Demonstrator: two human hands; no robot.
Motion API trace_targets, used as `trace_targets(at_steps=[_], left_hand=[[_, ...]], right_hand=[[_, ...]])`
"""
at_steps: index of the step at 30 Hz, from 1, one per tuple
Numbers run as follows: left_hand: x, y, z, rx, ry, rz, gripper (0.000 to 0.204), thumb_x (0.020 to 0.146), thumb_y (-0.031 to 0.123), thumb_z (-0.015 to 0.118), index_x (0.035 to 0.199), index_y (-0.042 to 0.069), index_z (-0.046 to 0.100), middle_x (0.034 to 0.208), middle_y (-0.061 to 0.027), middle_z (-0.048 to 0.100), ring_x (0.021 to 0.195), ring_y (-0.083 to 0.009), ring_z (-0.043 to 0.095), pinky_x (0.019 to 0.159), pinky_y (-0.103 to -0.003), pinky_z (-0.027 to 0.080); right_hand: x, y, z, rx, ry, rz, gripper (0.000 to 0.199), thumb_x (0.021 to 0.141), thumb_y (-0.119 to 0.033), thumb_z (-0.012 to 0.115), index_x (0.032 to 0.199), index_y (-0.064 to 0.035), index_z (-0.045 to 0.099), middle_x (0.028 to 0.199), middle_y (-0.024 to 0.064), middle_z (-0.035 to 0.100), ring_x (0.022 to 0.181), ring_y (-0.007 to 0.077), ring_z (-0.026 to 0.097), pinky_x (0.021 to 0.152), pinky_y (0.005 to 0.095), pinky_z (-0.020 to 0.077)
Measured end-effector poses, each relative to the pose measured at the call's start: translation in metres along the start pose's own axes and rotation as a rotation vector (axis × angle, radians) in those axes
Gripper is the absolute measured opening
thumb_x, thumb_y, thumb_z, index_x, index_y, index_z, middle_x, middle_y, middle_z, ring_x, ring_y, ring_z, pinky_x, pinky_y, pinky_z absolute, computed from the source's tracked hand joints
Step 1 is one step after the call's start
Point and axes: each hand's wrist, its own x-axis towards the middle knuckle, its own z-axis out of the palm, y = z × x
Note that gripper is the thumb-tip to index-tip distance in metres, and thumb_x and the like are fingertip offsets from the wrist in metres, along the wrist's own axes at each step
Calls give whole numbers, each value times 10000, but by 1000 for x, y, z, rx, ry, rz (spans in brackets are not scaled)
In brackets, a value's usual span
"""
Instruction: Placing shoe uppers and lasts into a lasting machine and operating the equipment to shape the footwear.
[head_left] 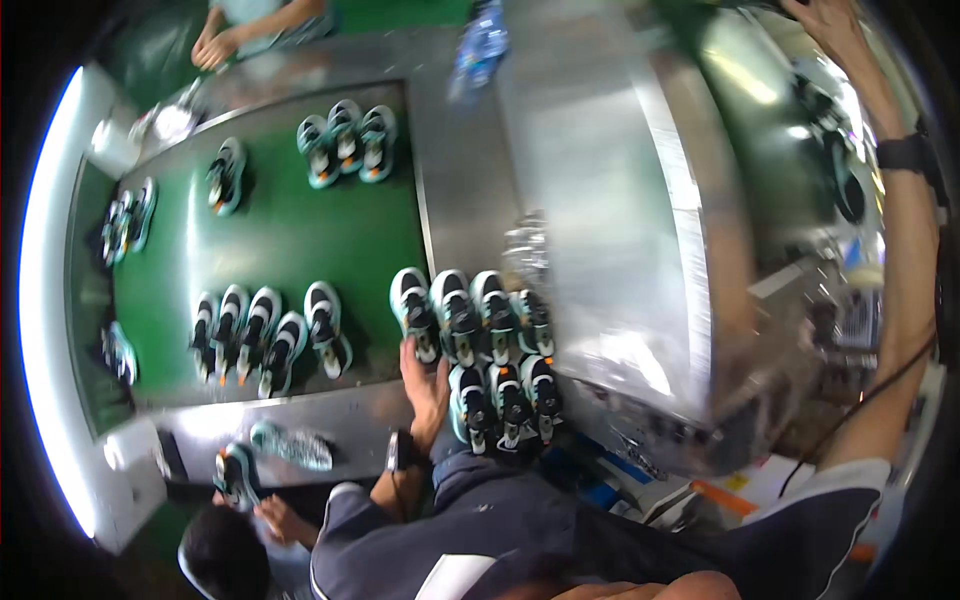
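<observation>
My left hand [425,388] reaches to the near edge of the green belt, fingers and thumb apart. It sits at the heel of a black, white and teal sneaker [411,300], the leftmost of a back row; whether it touches is hard to tell. Beside it, more sneakers [456,310] stand close together on the metal ledge, with a front row of similar sneakers [507,400] nearer my body. My right arm stretches far up along the right side. My right hand [832,28], cut by the top edge, has its visible fingers extended and shows nothing held.
On the green belt [290,235] stand several more sneakers [262,325]. A co-worker [225,550] at lower left handles a sneaker [237,475] near a loose teal sole [292,446]. Another person's hands [213,48] are across. A large metal machine housing [610,200] rises at right.
</observation>
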Motion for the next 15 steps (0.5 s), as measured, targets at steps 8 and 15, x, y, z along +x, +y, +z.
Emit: trace_targets(at_steps=[8,15], left_hand=[[-64,209,-3,-1009,-1416,-191,519,932,291,606,1332,-7,464,1263,-143,556,1160,-248,541,1007,-370,409],[-160,389,51,-1643,-1756,-321,824,926,563,465,1465,-1,198,1465,-156,354,1344,-282,366,1091,-442,337]], right_hand=[[-222,-90,-181,-79,287,284,453,771,-37,667,1217,-23,589,1169,154,629,1050,310,616,901,355,479],[-416,-258,-314,-195,-71,241,320,771,-75,657,1090,-59,652,1131,126,644,1044,249,617,908,377,500]])
